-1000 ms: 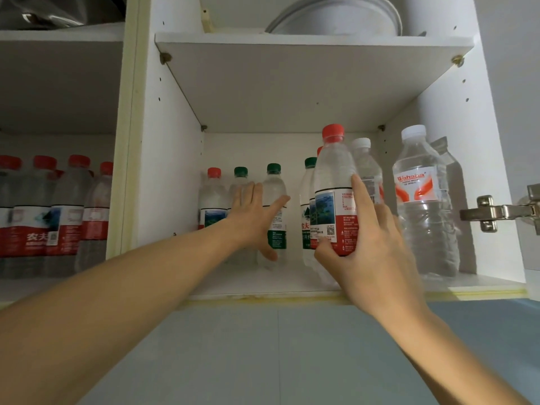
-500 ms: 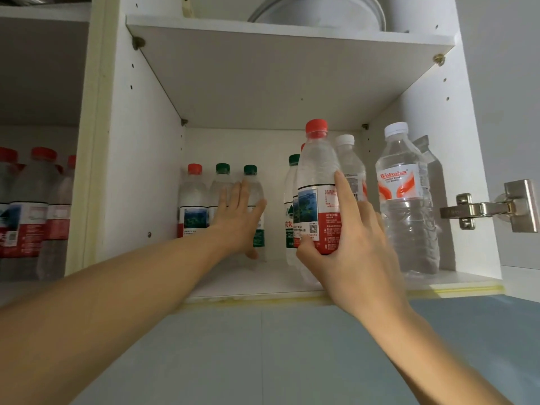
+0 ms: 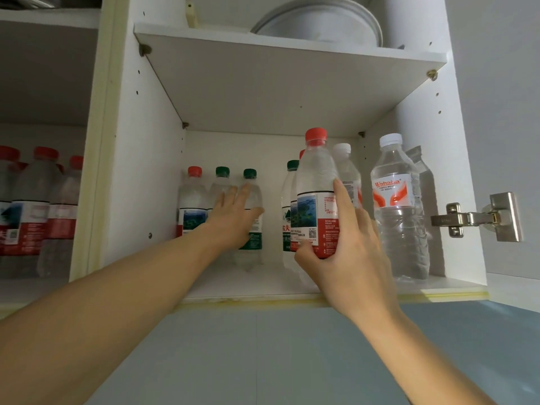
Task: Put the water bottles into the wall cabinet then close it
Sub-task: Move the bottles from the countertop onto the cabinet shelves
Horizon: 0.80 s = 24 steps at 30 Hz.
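Observation:
The white wall cabinet [image 3: 263,285] stands open in front of me. My right hand [image 3: 347,252] grips a red-capped water bottle [image 3: 317,182] upright on the lower shelf, near the front middle. My left hand [image 3: 233,217] reaches deeper in, fingers spread flat against two green-capped bottles [image 3: 250,176] at the back. A red-capped bottle [image 3: 193,194] stands to their left. Behind the held bottle are a green-capped bottle [image 3: 287,182] and a white-capped one [image 3: 347,171]. A large white-capped bottle [image 3: 397,211] stands at the right.
The left compartment holds several red-capped bottles [image 3: 29,206]. Stacked plates [image 3: 318,21] sit on the upper shelf. A metal door hinge [image 3: 479,219] juts out from the right wall. A grey-blue surface [image 3: 263,346] lies below the cabinet.
The view has shifted a little sideways. Both hands and the bottles keep nearly the same places in the cabinet.

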{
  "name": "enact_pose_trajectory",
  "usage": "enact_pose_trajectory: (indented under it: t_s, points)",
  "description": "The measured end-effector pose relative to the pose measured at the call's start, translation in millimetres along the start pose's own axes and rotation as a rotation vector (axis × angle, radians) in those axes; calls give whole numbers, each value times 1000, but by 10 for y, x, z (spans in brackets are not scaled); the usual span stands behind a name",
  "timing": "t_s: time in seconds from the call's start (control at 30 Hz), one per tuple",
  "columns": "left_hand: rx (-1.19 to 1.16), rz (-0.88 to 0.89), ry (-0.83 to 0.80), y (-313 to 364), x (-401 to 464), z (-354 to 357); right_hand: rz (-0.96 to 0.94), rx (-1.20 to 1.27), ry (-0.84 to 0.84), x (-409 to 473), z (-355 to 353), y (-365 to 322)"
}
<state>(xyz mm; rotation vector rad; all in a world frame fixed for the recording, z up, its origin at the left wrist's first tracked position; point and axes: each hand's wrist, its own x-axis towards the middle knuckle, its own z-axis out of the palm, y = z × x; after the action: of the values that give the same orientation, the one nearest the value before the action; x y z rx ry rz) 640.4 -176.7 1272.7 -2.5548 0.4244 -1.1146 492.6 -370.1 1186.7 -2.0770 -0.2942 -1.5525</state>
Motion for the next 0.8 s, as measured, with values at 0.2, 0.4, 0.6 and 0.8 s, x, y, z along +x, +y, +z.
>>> enact_pose_trajectory:
  t_s: [0.2,0.4,0.6,0.8]
  points:
    - [-1049,-77,210,59,-141,-585,46,92,67,26,-24,-12]
    - [-1692,129,-108,354,-650,-1035,66,277,14,43,-57,-33]
    - [-1584,15,13,244,-899,-1017,58,445,-209,97,-1,-280]
    - [-1433,-236,155,-199,-1096,-873,-103,213,-191,731,-308,-561]
